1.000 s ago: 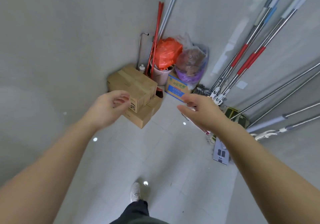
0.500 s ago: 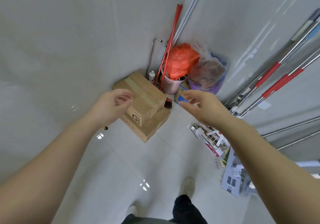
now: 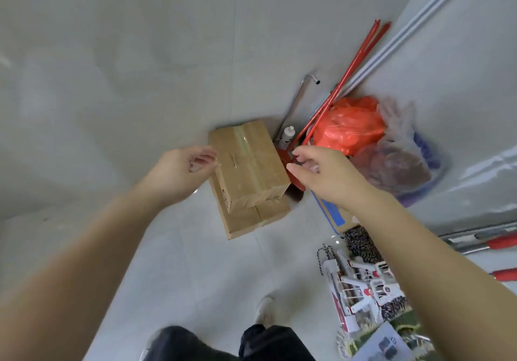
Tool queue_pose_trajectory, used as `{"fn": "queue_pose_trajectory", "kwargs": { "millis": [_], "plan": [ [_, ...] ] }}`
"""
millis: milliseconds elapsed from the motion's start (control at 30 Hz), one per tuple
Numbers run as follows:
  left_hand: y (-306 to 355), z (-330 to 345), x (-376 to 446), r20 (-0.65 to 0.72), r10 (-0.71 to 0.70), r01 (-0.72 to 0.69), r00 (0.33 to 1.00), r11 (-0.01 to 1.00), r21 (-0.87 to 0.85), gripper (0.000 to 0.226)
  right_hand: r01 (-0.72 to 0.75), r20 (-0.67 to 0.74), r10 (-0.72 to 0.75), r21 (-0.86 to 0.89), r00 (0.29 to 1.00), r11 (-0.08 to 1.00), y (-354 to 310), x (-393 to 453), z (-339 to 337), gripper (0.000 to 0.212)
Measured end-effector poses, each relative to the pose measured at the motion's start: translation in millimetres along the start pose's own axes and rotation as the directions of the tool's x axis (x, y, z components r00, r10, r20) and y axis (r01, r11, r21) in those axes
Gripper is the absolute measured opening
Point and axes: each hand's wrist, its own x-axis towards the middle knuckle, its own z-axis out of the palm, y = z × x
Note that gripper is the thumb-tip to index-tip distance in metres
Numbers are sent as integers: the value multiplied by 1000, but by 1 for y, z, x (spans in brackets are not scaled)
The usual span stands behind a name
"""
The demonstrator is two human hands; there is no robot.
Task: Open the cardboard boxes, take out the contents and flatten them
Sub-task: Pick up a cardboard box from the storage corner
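Note:
Two brown cardboard boxes are stacked on the tiled floor against the wall. The upper box [image 3: 249, 165] is taped shut and lies askew on the lower box [image 3: 251, 219]. My left hand [image 3: 179, 173] hovers at the upper box's left edge, fingers apart and holding nothing. Just off that box's right edge is my right hand [image 3: 327, 176], also open and empty. Whether either hand touches the cardboard is unclear.
In the corner stand an orange plastic bag [image 3: 347, 125], a clear bag [image 3: 397, 165], a small white bottle [image 3: 286, 135], red poles [image 3: 344, 86] and a blue-printed box [image 3: 334, 215]. Mop heads and packaging [image 3: 363, 285] lie on the floor at right. My legs [image 3: 223, 344] are below.
I have stepped closer to the corner. Both hands have advanced and now flank the upper box, which looms larger in view.

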Motion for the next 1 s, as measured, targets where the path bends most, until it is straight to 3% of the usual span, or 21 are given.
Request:
{"fn": "queue_pose_trajectory", "kwargs": {
  "millis": [367,733,1000],
  "plan": [
    [2,41,46,-112,-130,133,985,991,18,17,122,173,-119,-10,978,992,38,112,-7,41],
    [-35,50,149,-115,-204,199,972,979,-46,16,96,151,-86,-66,985,993,69,223,-12,36],
    [-62,85,204,-138,-333,327,933,943,-67,23,150,278,-99,-168,955,974,96,328,1,43]
  ]
}}
